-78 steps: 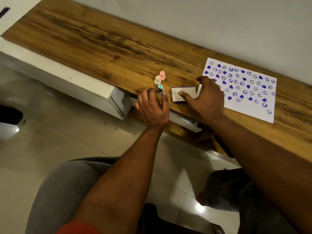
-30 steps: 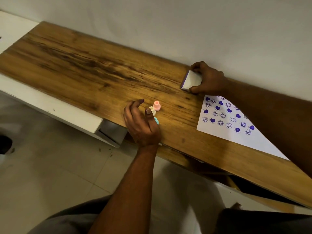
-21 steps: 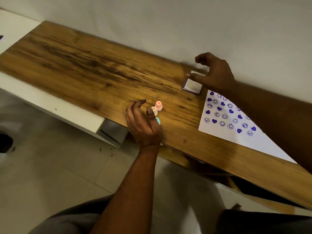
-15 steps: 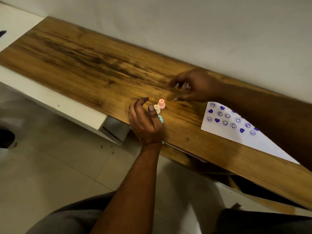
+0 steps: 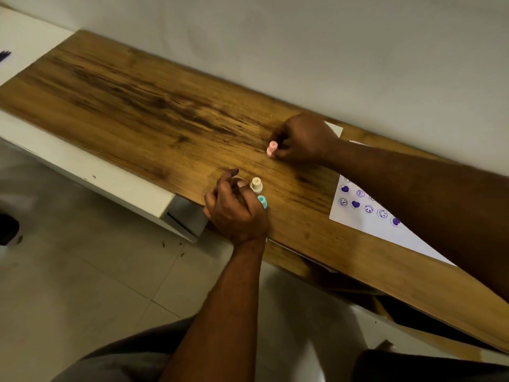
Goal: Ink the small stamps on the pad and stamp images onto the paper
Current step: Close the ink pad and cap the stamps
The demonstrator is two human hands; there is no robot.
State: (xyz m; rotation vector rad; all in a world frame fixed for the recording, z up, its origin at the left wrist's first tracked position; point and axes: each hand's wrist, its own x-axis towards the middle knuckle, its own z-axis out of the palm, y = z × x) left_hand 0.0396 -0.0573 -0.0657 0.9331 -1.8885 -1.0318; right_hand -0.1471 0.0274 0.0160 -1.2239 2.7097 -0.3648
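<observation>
Stamps are what we work with here, three small ones in all, spread over the long wooden tabletop [image 5: 154, 111] that fills most of our view. Next in size is the single sheet of paper [image 5: 366, 224] at the right, partly covered by our right forearm, already carrying rows of purple hearts and smiley faces. Behind our right hand [image 5: 305, 139] a pale corner of the ink pad [image 5: 334, 129] peeks out near the wall; we count one pad.

That right hand pinches the pink stamp [image 5: 271, 148] between its fingertips, just above or on the wood, we cannot tell which. Our left hand [image 5: 234, 210] rests curled at the near edge, its fingers against the cream stamp [image 5: 256, 184] and the teal stamp [image 5: 262, 201]; whether it actually grips either one we cannot tell.

We judge the step in hand to be carrying the pink stamp to the pad. To do it well, we keep the stamp upright, press its face flat and lightly onto the pad, then lower it straight down onto a bare patch of paper without sliding.
</observation>
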